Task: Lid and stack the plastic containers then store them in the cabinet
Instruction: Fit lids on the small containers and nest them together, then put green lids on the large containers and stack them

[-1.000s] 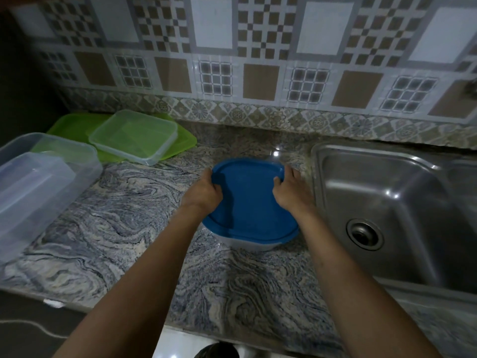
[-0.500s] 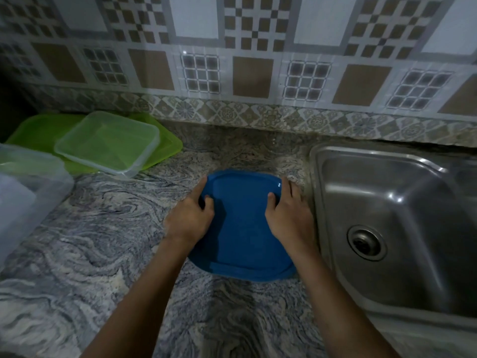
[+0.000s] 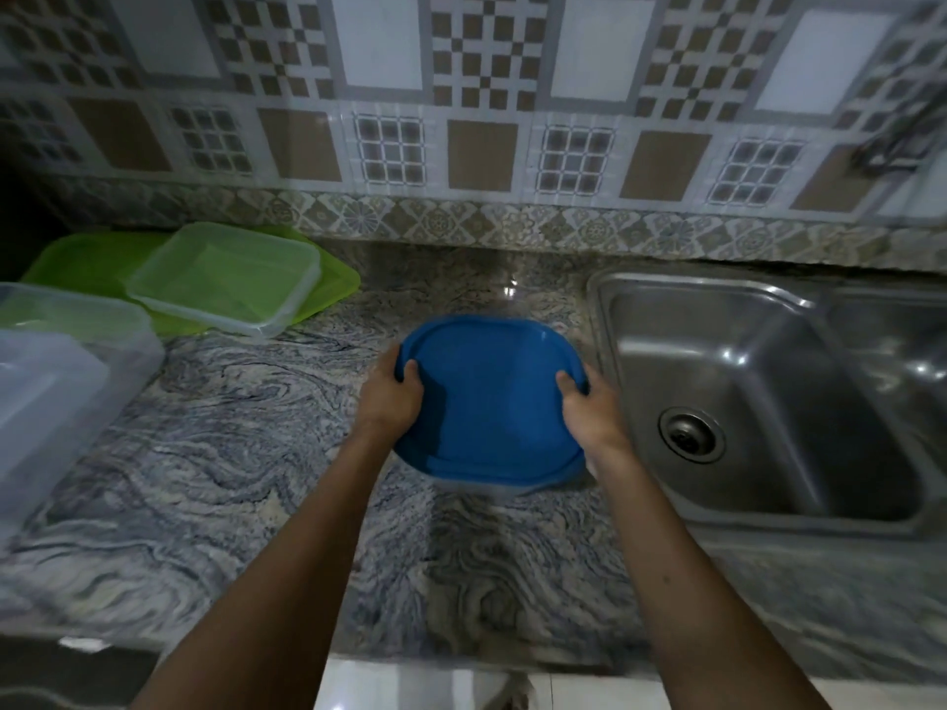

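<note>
Head view looks down on a marbled stone surface (image 3: 215, 453) where both hands grip a blue lid (image 3: 487, 402) from opposite edges. Left hand (image 3: 389, 397) wraps the lid's left rim, thumb on top and fingers (image 3: 387, 361) curled round the outside edge; right hand (image 3: 589, 407) does the same on the right rim, thumb pressed on the top face. Both sets of fingers are clenched on the lid. Beneath the lid's near edge a pale strip of a clear container (image 3: 492, 486) shows, blurred, so whether the lid is fully seated on it cannot be told. Just beyond the right hand's fingers lies a steel sink (image 3: 768, 351) with its drain (image 3: 691, 434). Well to the left of the left hand's fingers sits a shallow clear container (image 3: 225, 276) resting on a green lid (image 3: 77, 263), and nearer the viewer on that side a large clear tub (image 3: 61, 376) at the frame's edge, with something pale inside it. Past the fingertips, patterned wall tiles (image 3: 481, 146) rise behind the surface.
</note>
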`<action>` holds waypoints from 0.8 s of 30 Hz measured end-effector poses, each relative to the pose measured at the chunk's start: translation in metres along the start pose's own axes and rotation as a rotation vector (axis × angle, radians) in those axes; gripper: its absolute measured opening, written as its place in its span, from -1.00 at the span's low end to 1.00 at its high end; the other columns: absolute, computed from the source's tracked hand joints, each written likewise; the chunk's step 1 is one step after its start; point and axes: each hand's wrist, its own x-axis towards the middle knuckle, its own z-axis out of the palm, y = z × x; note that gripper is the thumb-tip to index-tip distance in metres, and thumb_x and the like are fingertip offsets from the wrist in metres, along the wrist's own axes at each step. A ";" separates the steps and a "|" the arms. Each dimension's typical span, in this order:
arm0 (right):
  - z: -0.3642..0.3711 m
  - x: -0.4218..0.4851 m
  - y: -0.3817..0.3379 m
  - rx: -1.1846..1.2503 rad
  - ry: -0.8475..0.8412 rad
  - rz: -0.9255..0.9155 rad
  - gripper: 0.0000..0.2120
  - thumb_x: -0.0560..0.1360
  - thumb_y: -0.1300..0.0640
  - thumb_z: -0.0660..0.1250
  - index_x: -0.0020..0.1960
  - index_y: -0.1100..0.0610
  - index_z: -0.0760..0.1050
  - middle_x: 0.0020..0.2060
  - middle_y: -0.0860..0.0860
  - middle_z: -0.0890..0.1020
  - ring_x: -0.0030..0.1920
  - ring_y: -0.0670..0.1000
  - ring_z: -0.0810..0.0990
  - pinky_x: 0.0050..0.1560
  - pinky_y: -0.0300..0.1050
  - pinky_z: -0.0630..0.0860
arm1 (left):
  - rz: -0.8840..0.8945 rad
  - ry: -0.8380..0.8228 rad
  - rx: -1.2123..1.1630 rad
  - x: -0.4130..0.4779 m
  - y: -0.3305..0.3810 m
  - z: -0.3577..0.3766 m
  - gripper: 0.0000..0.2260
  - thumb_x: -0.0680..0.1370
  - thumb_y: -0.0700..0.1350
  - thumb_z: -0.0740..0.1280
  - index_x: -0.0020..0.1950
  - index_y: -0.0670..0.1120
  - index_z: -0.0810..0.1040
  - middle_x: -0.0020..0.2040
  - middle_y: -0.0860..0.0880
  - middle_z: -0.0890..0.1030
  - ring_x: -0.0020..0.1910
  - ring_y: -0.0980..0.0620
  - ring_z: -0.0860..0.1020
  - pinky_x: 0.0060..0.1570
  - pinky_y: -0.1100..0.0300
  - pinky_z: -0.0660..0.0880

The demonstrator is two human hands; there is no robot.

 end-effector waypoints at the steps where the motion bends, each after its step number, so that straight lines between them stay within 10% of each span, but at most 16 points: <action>1: -0.002 -0.010 0.000 0.011 0.013 -0.005 -0.69 0.62 0.03 0.22 0.35 0.00 0.47 0.15 0.01 0.61 0.06 0.04 0.60 0.07 0.01 0.59 | 0.012 -0.048 -0.021 -0.004 -0.002 -0.003 -0.55 0.66 0.01 0.09 0.55 -0.04 0.18 0.47 -0.11 0.36 0.41 -0.17 0.36 0.36 -0.02 0.33; 10: -0.052 -0.088 0.018 0.028 0.080 -0.039 -0.72 0.63 0.10 0.22 0.32 0.05 0.49 0.10 -0.05 0.61 -0.04 -0.12 0.58 -0.23 -0.35 0.48 | 0.123 -0.177 -0.185 -0.076 -0.020 0.004 -0.62 0.66 -0.11 0.11 0.49 -0.07 0.29 0.39 -0.06 0.43 0.37 -0.09 0.40 0.31 0.08 0.35; 24: -0.065 -0.122 0.035 -0.326 0.149 -0.162 -0.55 0.58 -0.08 0.22 0.42 0.06 0.38 0.24 0.04 0.58 0.17 0.10 0.57 0.06 -0.08 0.48 | 0.075 -0.187 -0.103 -0.128 -0.027 0.005 -0.57 0.64 0.04 0.14 0.49 -0.07 0.30 0.38 -0.14 0.46 0.30 -0.12 0.46 0.22 0.04 0.46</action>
